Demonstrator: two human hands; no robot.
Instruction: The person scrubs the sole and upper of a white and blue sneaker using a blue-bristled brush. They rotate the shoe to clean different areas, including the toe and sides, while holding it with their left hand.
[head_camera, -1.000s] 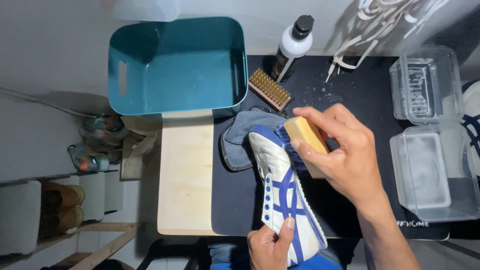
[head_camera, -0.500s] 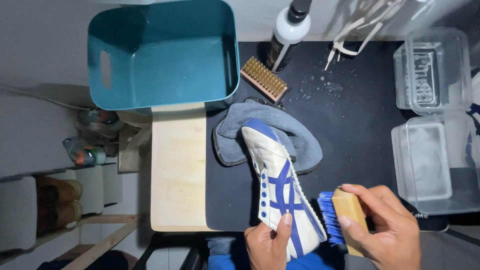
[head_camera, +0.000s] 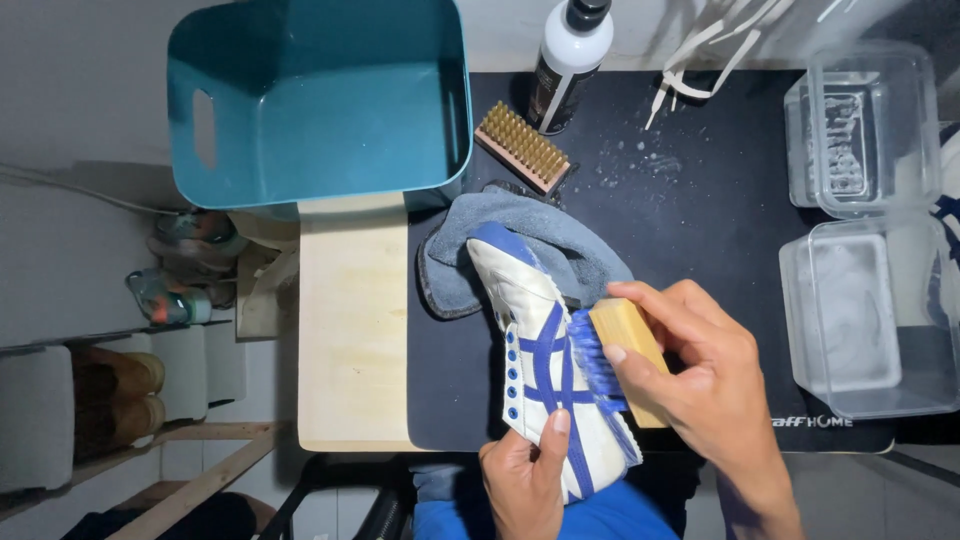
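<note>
Right hand (head_camera: 710, 385) clamped around wooden brush (head_camera: 615, 355), blue bristles pressed on side of white-and-blue sneaker (head_camera: 545, 365). Left hand (head_camera: 525, 480) grips sneaker heel, thumb on upper. Sneaker toe rests on grey cloth (head_camera: 590, 250) over black mat (head_camera: 700, 200) on table (head_camera: 350, 330).

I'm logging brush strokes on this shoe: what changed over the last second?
The right hand swept the blue-bristled brush from the toe back to the heel, then up to mid-side. The left hand kept gripping the shoe; cloth and teal tub stayed put.
</note>
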